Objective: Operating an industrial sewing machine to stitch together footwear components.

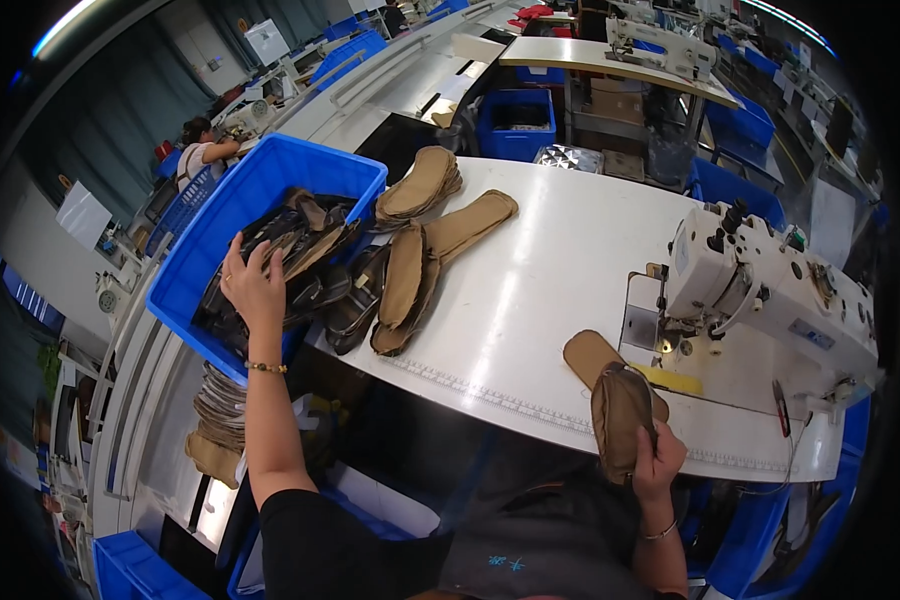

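My left hand reaches into a blue bin, its fingers spread over a pile of dark shoe uppers. No piece is visibly gripped in it. At the near right of the white table, my right hand pinches the lower end of a brown-lined shoe upper. A tan insole-shaped piece shows at the upper's far end, lying on the table. Beside the bin are a stack of tan sole-shaped pieces, further tan pieces and a dark upper.
On the right of the white table stands a white sewing machine, with a yellow strip and thread snips near it. A bundle of tan pieces sits below the bin. Another person works at the far left.
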Tool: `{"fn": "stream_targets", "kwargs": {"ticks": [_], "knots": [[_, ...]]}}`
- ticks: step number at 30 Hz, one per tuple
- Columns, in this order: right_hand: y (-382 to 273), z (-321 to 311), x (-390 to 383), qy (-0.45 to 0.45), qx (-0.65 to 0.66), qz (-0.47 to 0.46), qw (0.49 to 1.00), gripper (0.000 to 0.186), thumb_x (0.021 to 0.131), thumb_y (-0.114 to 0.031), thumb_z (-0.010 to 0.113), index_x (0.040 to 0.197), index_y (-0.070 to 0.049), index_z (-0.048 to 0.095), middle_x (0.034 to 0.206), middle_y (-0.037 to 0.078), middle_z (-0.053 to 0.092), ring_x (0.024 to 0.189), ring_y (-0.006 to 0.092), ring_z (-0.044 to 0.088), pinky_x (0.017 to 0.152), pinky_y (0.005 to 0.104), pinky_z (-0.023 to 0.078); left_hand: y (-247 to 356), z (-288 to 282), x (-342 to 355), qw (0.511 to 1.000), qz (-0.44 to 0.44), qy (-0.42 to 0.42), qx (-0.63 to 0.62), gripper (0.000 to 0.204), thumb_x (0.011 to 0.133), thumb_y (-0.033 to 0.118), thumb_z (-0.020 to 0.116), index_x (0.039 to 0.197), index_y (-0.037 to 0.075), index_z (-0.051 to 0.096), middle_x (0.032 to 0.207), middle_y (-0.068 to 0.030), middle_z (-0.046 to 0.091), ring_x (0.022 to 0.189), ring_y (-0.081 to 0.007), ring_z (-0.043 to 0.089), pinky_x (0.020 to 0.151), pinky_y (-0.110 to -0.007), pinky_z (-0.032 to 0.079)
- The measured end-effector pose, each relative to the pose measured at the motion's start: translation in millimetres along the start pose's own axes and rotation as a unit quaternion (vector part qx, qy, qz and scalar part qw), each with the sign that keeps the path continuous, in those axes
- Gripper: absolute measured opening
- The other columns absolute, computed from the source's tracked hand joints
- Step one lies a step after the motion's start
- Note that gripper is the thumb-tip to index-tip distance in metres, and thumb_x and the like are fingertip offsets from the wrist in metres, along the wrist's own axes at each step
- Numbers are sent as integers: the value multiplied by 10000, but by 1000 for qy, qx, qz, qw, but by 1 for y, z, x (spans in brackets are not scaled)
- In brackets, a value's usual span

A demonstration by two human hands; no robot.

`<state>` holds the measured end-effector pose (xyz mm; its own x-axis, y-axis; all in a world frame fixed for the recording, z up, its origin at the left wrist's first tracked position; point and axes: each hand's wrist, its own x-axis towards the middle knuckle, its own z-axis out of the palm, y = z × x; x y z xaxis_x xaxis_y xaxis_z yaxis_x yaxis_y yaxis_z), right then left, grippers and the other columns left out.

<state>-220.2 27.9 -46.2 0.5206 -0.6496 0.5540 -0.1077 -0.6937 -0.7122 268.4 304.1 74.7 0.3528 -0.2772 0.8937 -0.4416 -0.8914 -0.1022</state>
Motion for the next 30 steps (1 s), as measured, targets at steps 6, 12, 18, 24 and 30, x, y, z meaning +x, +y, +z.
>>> {"fn": "stream_targets", "kwargs": {"ticks": [6,12,18,24,30], "knots": [[0,3,0,22,-1,-2,1000,99,887,-31,629,955,31,665,670,159,592,539,288,573,530,325,417,122,-66,-49,911,151,-272,-273,701,751,220,780,1362,16,504,1308,-199,580,1141,-338,588,910,-412,515],[0,2,-1,21,7,-4,1000,102,887,-33,634,958,30,669,679,159,599,541,285,575,528,326,419,127,-32,-82,885,105,-426,-154,653,750,35,647,1384,45,488,1154,-175,655,965,-321,665,797,-369,557],[1,2,-3,24,-1,-10,1000,102,873,-25,645,955,32,667,679,159,600,542,287,583,521,324,417,98,-26,-58,902,-85,-189,-379,426,908,28,573,1331,17,530,1127,-222,660,1012,-332,672,879,-363,512],[4,2,-2,11,-8,1,1000,95,866,-15,644,946,32,664,677,160,596,541,289,583,519,325,414,44,-15,-3,776,-258,-42,-574,421,969,-10,500,1388,-33,461,1268,-125,590,1072,-182,617,902,-302,520],[-2,0,0,8,-8,-12,1000,94,870,-13,640,948,33,665,673,157,596,539,285,585,520,322,416,-33,15,2,909,-176,-370,-83,338,892,279,616,1192,151,707,1172,-141,686,1105,-326,642,938,-436,496]]}}
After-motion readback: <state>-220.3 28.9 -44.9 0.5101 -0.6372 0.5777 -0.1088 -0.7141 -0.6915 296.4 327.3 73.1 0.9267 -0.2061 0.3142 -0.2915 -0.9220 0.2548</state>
